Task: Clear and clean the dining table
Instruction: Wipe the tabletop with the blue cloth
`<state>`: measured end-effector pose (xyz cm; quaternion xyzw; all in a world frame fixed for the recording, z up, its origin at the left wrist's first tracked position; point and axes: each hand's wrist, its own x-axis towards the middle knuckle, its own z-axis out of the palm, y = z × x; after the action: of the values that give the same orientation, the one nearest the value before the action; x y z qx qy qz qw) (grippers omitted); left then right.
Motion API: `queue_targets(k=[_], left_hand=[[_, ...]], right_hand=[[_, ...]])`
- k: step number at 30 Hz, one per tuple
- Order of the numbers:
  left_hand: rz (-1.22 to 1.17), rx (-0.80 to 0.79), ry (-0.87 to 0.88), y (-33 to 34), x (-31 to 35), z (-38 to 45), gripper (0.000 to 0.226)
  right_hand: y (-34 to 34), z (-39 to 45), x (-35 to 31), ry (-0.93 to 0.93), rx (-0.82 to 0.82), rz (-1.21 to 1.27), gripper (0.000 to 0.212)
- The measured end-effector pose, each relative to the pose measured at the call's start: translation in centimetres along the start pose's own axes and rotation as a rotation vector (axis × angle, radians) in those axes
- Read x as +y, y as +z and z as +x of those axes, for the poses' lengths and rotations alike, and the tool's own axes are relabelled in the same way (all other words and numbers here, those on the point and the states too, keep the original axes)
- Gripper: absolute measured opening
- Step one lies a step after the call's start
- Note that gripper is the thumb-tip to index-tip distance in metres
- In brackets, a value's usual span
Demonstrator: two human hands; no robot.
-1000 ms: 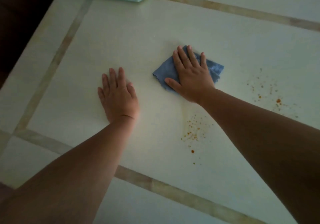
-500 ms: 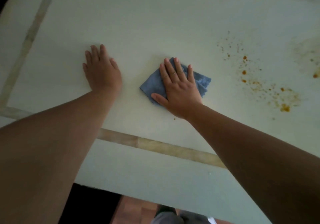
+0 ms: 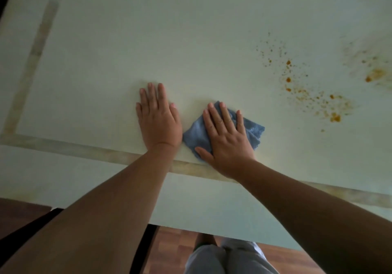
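Cloth: the blue cloth (image 3: 253, 130) is lying bunched on the table (image 3: 169, 40), close to the near edge, just inside the tan stripe (image 3: 89, 150).
Right hand: the right hand (image 3: 228, 138) is pressing flat on the cloth. Its fingers are lying straight and a little spread, and the thumb is sticking out to the side. It is not gripping anything.
Left hand: the left hand (image 3: 158, 116) is resting flat on the bare table, just beside the cloth. Its fingers are lying straight and close together. It is holding nothing.
Spots: orange spots (image 3: 307, 91) are sitting on the table to the right of the cloth, well apart from it. An orange smear (image 3: 374, 75) is showing farther right, near the picture's edge.
Table: it is looking pale green-white, with tan stripes running near its edges.
Floor: the brown wood floor (image 3: 169, 250) is showing below the near table edge.
Legs: the person's legs in grey pants (image 3: 222, 259) are showing at the bottom.
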<state>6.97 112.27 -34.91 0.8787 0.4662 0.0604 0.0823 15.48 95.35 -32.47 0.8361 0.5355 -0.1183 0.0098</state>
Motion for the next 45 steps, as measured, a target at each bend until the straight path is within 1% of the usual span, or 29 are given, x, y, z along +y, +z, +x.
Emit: queue_targets(k=[3,7,11,14,17,21,23,25,27,29,31,34,38,39,40,44,45], left_hand=[[0.004,0.003,0.003,-0.1,-0.1,-0.1,0.057],[0.004,0.005,-0.003,-0.1,-0.1,0.3,0.058],[-0.013,-0.002,-0.015,0.0,0.0,0.4,0.059],[-0.029,0.008,-0.018,0.2,-0.1,0.3,0.059],[-0.020,0.048,-0.008,0.4,-0.1,0.1,0.056],[-0.017,0.080,-0.001,0.4,0.1,-0.1,0.054],[-0.019,0.073,-0.011,0.3,0.0,-0.1,0.054],[-0.025,0.060,-0.012,0.1,0.0,-0.1,0.055],[-0.025,0.033,-0.010,-0.1,0.0,0.0,0.056],[-0.043,0.005,-0.014,-0.2,0.2,0.0,0.057],[-0.063,0.002,-0.025,-0.2,0.3,0.1,0.059],[-0.072,0.007,-0.028,-0.3,0.2,0.2,0.060],[-0.080,0.022,-0.013,-0.2,0.0,0.1,0.058],[-0.087,0.038,-0.014,-0.2,0.0,0.1,0.057],[-0.092,0.052,-0.017,-0.1,-0.1,0.2,0.057],[-0.091,0.062,-0.015,-0.1,0.0,0.0,0.056],[-0.089,0.055,-0.015,0.0,0.0,0.0,0.056]], right_hand=[[-0.2,0.6,0.1,-0.042,-0.020,-0.024,0.088],[-0.8,2.8,0.7,-0.120,-0.006,-0.050,0.083],[-1.3,6.4,1.2,-0.174,-0.007,-0.071,0.080],[-1.5,9.7,1.3,-0.178,0.022,-0.077,0.077],[-2.2,13.4,1.3,-0.128,0.062,-0.047,0.075],[-3.0,17.5,0.2,0.066,0.076,0.029,0.076],[-2.9,18.0,-0.7,0.135,0.084,0.057,0.076],[-2.7,17.4,-1.1,0.140,0.095,0.082,0.075],[-2.3,15.9,-1.3,0.083,0.091,0.078,0.074],[-2.0,13.7,-1.1,-0.013,0.085,0.027,0.072],[-1.7,11.2,-0.6,-0.104,0.080,-0.018,0.072],[-1.3,7.9,0.8,-0.227,0.026,-0.070,0.075],[-1.5,7.5,4.4,-0.416,-0.024,-0.179,0.077],[-1.8,8.3,5.0,-0.410,-0.015,-0.194,0.078],[-2.0,9.1,5.4,-0.357,-0.003,-0.192,0.079],[-2.4,10.8,4.5,0.090,0.045,-0.052,0.086],[-2.1,10.5,3.9,0.172,0.049,-0.018,0.087]])
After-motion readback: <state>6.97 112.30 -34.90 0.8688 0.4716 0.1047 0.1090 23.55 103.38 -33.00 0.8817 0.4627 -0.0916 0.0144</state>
